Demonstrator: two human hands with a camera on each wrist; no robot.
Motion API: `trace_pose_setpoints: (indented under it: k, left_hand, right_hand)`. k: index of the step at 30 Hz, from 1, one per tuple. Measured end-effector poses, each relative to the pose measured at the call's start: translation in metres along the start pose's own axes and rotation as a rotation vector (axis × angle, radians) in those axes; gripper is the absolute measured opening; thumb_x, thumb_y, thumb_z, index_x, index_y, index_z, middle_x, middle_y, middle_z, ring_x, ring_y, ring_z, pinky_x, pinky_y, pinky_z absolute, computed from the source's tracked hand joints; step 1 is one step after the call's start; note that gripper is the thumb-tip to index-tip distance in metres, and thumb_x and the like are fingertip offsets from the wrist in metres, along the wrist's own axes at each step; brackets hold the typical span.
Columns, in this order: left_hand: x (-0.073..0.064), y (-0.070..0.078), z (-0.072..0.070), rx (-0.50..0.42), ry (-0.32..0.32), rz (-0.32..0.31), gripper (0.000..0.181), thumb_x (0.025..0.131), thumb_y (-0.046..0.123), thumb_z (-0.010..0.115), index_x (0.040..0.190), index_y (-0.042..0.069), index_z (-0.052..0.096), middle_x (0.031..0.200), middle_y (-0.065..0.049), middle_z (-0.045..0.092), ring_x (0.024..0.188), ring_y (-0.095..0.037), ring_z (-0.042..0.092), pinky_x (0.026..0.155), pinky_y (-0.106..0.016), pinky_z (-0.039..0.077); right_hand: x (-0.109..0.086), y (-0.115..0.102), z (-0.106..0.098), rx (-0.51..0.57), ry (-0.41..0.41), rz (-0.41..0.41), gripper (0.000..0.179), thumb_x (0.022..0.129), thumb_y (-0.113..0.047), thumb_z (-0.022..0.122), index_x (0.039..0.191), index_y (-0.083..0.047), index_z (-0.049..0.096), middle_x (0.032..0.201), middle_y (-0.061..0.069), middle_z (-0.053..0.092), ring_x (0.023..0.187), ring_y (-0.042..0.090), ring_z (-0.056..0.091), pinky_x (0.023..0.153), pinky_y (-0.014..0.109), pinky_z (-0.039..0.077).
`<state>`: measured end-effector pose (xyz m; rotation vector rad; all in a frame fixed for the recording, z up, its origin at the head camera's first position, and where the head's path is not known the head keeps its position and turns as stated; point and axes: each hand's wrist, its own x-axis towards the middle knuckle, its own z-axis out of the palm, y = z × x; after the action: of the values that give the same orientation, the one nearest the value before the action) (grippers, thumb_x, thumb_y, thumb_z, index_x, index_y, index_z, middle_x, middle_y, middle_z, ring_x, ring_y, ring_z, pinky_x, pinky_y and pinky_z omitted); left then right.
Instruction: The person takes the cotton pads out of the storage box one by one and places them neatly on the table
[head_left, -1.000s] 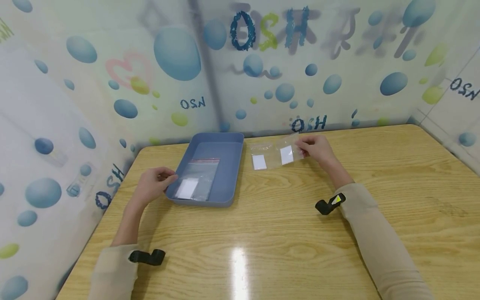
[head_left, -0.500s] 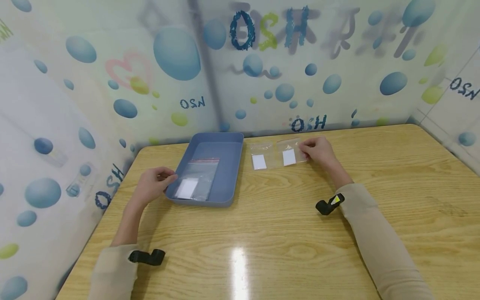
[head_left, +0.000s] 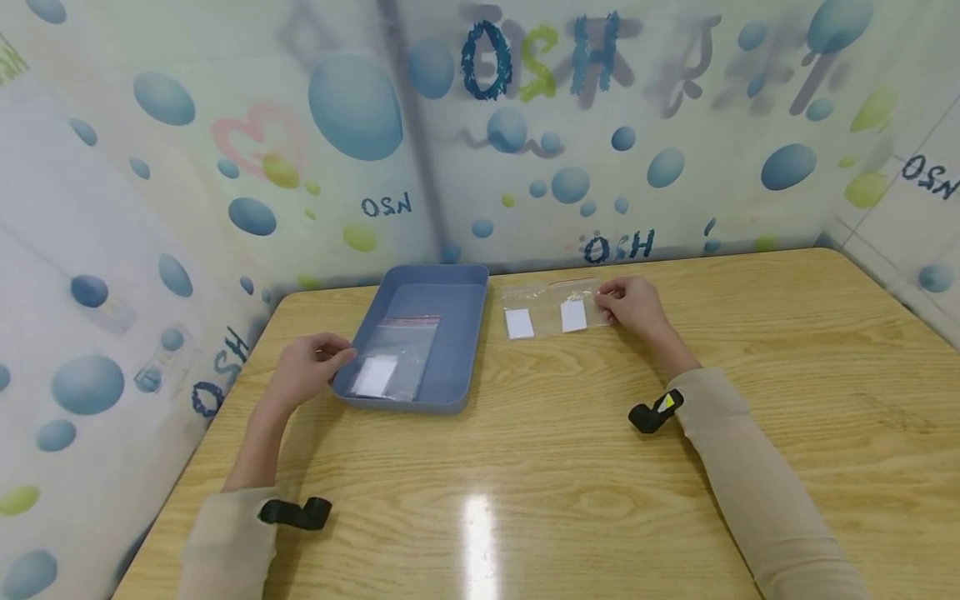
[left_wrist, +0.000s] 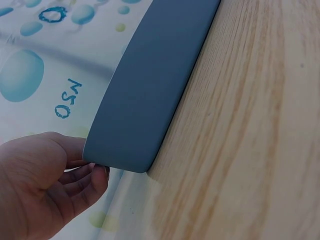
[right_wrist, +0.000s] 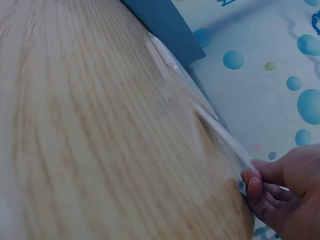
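Observation:
My left hand [head_left: 300, 367] pinches the left rim of a blue-grey tray [head_left: 453, 333], close to its near corner. In the left wrist view the thumb and fingers [left_wrist: 95, 180] meet at the tray's end. Inside the tray lies a clear zip bag [head_left: 412, 358] with a white card in it. Right of the tray, my right hand [head_left: 636, 310] pinches the right edge of a small clear zip bag [head_left: 573, 315] holding a white square. A similar zip bag [head_left: 518, 323] lies flat between it and the tray. The held bag's right side is raised off the table in the right wrist view.
The wooden table [head_left: 555, 467] runs back to a wall sheet [head_left: 465, 167] printed with blue and green drops and letters. Tray and bags are close to that back edge. A black wrist camera [head_left: 296, 513] is strapped on each sleeve.
My right hand has lowered its zip bag from a tilted pose to a flatter one beside the other bag, then shifted it slightly left. The left hand and tray stay put.

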<state>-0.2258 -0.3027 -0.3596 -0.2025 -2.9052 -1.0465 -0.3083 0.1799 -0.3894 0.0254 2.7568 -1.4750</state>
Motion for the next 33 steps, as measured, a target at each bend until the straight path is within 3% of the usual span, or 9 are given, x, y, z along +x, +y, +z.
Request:
trace_pose_setpoints:
  k: [11,27,33]
  left_hand:
    - [-0.0005,0.0014,-0.0002,-0.007,0.0,0.003,0.031,0.1,0.021,0.066,0.112,-0.007,0.068,0.096,-0.02,0.07,0.067,-0.014,0.061,0.058,-0.029,0.05]
    - [0.0,-0.0011,0.0007,-0.005,0.004,0.013,0.028,0.1,0.018,0.066,0.111,-0.007,0.068,0.093,-0.018,0.07,0.066,-0.018,0.062,0.058,-0.03,0.051]
    - [-0.0005,0.001,0.0001,-0.007,0.003,0.009,0.03,0.1,0.02,0.066,0.112,-0.007,0.068,0.093,-0.019,0.07,0.065,-0.016,0.061,0.058,-0.03,0.05]
  right_hand:
    - [-0.0007,-0.0007,0.0012,-0.05,0.014,-0.026,0.024,0.104,-0.013,0.058,0.116,0.008,0.065,0.092,0.017,0.063,0.072,0.018,0.058,0.06,0.018,0.047]
    - [-0.0057,-0.0044,-0.0054,-0.033,-0.013,-0.006,0.032,0.105,-0.018,0.056,0.116,0.011,0.065,0.097,0.02,0.065,0.08,0.021,0.061,0.066,0.022,0.051]
    - [-0.0053,-0.0054,-0.0084,-0.015,-0.005,-0.002,0.034,0.105,-0.02,0.056,0.118,0.01,0.064,0.092,0.017,0.065,0.076,0.02,0.06,0.063,0.023,0.05]
